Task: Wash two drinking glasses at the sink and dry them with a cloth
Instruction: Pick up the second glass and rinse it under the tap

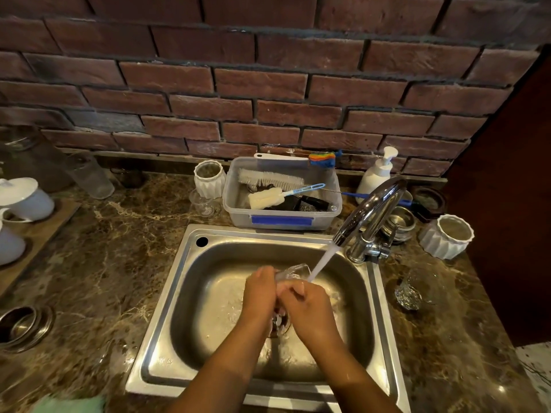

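Both hands meet over the middle of the sink. The left hand (260, 289) and the right hand (310, 307) are each curled round a clear drinking glass (293, 270), which tilts with its far end up toward the right, under a stream of water (323, 260). The stream lands just beside the right hand's fingers.

Below the hands, partly hidden, lies the drain (280, 323) of the steel sink (167, 296), whose floor is wet. At the near left edge, a corner of a pale green cloth (70, 403) rests on the brown marbled counter (113, 263).

Right of the sink, well apart from the hands, a second glass (409, 295) with a cut pattern sits on the counter; whether it stands upright cannot be told. On the left, stacked steel bowls (25, 326) sit near the counter's edge.

Farther back, the chrome faucet (372, 210) arches from the sink's far right corner. Behind the sink, a clear plastic tub (280, 222) holds brushes and a sponge wand (265, 198). A white ribbed cup (210, 178) stands just left of the tub, a second ribbed cup (447, 236) stands right of the faucet, and a white pump bottle (377, 171) stands behind the faucet. A red brick wall (268, 84) closes the far side.
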### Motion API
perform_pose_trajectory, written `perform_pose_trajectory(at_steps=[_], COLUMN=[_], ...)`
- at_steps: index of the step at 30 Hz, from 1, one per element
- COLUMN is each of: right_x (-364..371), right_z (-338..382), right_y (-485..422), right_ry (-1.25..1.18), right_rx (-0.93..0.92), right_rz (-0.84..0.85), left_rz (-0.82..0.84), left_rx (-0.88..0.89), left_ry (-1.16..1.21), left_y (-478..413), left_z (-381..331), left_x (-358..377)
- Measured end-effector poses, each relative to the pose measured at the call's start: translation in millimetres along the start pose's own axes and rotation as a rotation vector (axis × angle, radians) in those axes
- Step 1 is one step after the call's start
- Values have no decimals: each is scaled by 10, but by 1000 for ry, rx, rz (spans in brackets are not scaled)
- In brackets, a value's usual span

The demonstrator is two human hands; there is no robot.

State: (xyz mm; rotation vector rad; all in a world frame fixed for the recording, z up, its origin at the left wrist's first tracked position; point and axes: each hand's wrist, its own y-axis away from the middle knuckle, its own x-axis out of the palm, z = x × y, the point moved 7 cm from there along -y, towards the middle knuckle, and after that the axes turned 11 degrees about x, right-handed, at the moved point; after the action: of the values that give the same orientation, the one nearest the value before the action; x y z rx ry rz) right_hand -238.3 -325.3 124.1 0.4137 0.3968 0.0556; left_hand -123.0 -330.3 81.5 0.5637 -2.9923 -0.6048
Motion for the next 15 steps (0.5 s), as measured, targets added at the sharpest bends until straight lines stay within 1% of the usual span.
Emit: perform_pose_trajectory(at_steps=[1,2,3,4,5,6,7,8,9,10,11,12,13,14,15], right_x=[5,75,148,171,162,128,73,21,-20,-36,-21,0,7,8,-10], right_z=[-90,-184,-252,-294,-305,-293,-249,-177,-95,-23,6,3,34,67,84], right_y=[-15,10,42,44,21,-5,-27,-52,-67,-68,-56,-40,-16,10,38], right_ry=[-254,-505,-697,-804,-814,-760,-657,-498,-286,-51,150,281,340,346,281], right_rx=[163,339,477,544,548,518,456,364,254,130,20,-65,-126,-150,-141], right_rz=[18,77,127,140,136,109,69,31,-2,-25,-48,-71,-89,-90,-94], left_rz=[-8,19,56,85,99,99,100,100,100,106,131,150,152,148,131], left_rx=[199,399,558,663,705,674,575,407,185,-60,-252,-359,-383,-356,-271], left_ry=[-162,-282,-359,-405,-419,-409,-375,-309,-195,-27,131,250,301,308,260], left_y=[-7,28,73,98,110,105,87,53,35,64,136,200,225,213,171], left_z=[-101,-201,-264,-287,-292,-271,-248,-193,-108,-14,41,48,33,21,9], left_x=[-20,-15,3,16,18,23,34,40,48,67,100,120,120,118,108])
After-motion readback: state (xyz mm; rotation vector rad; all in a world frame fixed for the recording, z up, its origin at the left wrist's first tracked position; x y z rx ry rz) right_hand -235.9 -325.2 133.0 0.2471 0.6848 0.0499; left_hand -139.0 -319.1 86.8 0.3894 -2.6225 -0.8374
